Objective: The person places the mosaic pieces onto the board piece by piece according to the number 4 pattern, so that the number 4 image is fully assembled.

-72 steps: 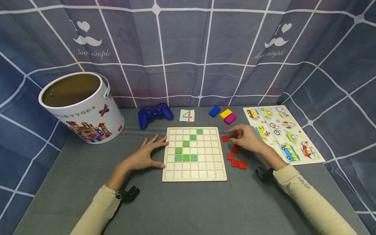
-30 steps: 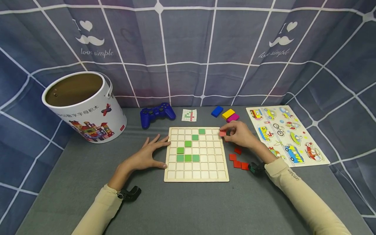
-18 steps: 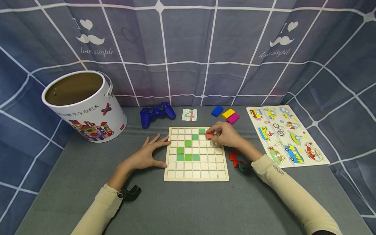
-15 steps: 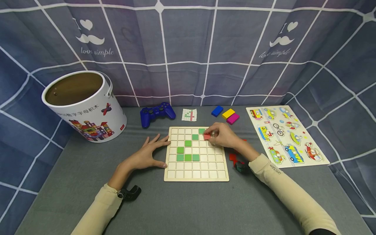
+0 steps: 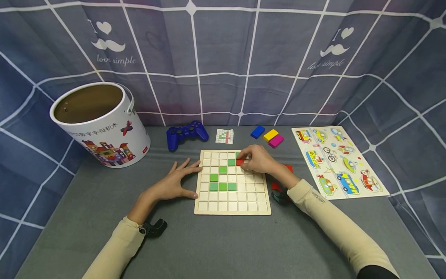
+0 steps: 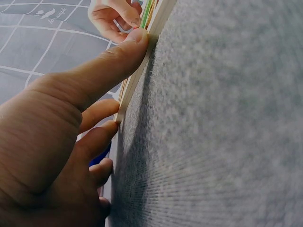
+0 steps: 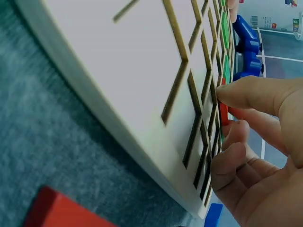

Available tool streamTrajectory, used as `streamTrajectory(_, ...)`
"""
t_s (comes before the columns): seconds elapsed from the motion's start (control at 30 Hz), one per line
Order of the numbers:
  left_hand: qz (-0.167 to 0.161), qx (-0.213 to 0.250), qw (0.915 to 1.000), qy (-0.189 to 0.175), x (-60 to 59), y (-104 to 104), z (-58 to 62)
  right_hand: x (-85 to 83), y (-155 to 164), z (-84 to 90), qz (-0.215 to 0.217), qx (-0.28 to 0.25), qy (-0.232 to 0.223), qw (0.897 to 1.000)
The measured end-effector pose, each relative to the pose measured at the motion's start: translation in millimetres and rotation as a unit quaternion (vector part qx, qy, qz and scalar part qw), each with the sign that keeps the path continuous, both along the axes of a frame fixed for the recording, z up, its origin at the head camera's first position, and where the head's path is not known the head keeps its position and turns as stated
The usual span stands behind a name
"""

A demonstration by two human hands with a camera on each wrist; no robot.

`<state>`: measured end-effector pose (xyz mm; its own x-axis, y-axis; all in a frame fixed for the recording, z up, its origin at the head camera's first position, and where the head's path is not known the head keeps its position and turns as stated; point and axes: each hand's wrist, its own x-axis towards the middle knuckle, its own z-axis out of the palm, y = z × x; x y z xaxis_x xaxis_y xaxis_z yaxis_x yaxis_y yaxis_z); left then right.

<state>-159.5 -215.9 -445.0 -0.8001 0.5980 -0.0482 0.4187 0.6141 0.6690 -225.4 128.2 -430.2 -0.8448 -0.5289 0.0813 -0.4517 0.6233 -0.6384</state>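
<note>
My right hand (image 5: 257, 160) is pinching a red tile (image 5: 239, 162) and holding it down on the wooden grid board (image 5: 232, 207), second row from the far edge, right next to a green tile (image 5: 231, 162). My left hand (image 5: 175, 183) lies flat and spread, fingertips and thumb touching the board's left edge. Spare red tiles (image 5: 287, 168) sit on the mat just right of the board.

The grid board (image 5: 232, 207) lies mid-table, with the left hand (image 5: 173, 184) against its left edge and the right hand (image 5: 257, 160) over its far right cells, holding a tile (image 5: 239, 162) there. Behind the board lie a game controller (image 5: 186, 134), a pattern card (image 5: 224, 136) and three blocks (image 5: 267, 135). The bucket (image 5: 101, 126) stands at the table's far left corner, the picture puzzle (image 5: 339, 160) along its right edge, loose tiles (image 5: 287, 168) between board and puzzle.
</note>
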Motion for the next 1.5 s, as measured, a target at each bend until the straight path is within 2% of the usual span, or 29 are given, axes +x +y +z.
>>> streamTrajectory(0.17,0.0,-0.006,1.0,-0.005,-0.2,-1.0,-1.1,-0.1,-2.0,-0.4,-0.006,0.008,-0.008,1.0)
streamTrajectory(0.37,0.0,-0.006,1.0,-0.003,0.2,-0.8,-1.4,3.8,4.4,-0.5,-0.009,-0.01,-0.013,1.0)
streamTrajectory(0.67,-0.001,-0.004,1.0,-0.005,-0.1,1.4,-0.7,15.3,47.8,6.2,-0.034,-0.043,0.002,0.999)
streamTrajectory(0.93,0.001,0.002,1.0,0.005,1.4,0.4,-0.4,23.9,90.7,13.8,-0.069,-0.024,-0.01,0.997)
streamTrajectory(1.17,0.005,-0.005,1.0,-0.003,1.2,0.9,-0.6,30.6,122.1,20.1,-0.105,0.006,-0.019,0.994)
streamTrajectory(1.33,0.003,0.0,1.0,0.001,0.9,1.1,0.2,35.1,138.9,16.5,-0.113,0.03,-0.015,0.993)
streamTrajectory(1.5,0.002,0.001,1.0,0.0,1.3,1.8,0.9,37.5,145.0,7.1,-0.108,0.042,-0.031,0.993)
